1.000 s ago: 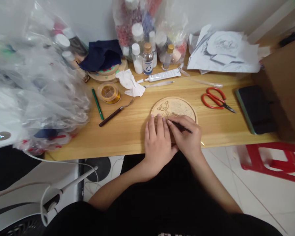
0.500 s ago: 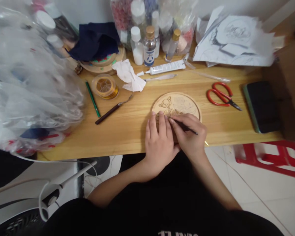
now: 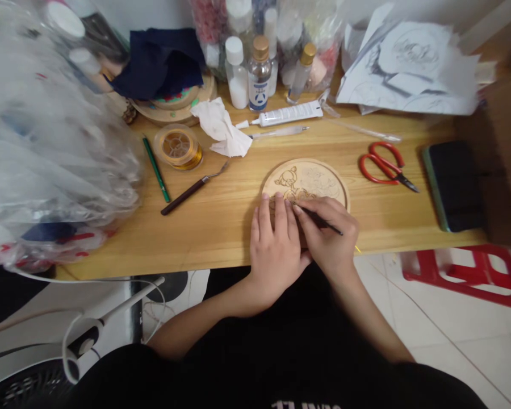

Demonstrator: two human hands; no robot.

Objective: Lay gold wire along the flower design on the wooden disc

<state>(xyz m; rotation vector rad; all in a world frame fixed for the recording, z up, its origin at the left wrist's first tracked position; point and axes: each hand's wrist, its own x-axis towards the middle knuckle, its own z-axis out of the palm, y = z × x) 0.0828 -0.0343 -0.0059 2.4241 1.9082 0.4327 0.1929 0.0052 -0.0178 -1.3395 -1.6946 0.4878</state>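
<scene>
A round wooden disc (image 3: 315,176) with a raised rim lies near the table's front edge. Gold-brown outlines cover its left part, and fainter grey lines mark its right part. My left hand (image 3: 275,253) rests palm down over the disc's lower left, its fingers stretched forward and slightly apart. Pinched in my right hand (image 3: 333,233) is a thin dark tool (image 3: 333,228); its tip meets the disc beside my left fingertips. My hands hide the disc's lower part. A short yellow strand (image 3: 357,249) shows by the table edge, right of my right hand.
Red-handled scissors (image 3: 385,165) and a phone (image 3: 455,186) lie right. Left are a wire spool (image 3: 179,147), a green pencil (image 3: 156,170), a dark-handled tool (image 3: 187,194) and a large plastic bag (image 3: 59,136). Behind stand bottles (image 3: 259,79), with a white tube (image 3: 287,113) and paper drawings (image 3: 409,68).
The view has shifted slightly. Both hands keep nearly the same pose on the disc, with the dark tool still in my right hand.
</scene>
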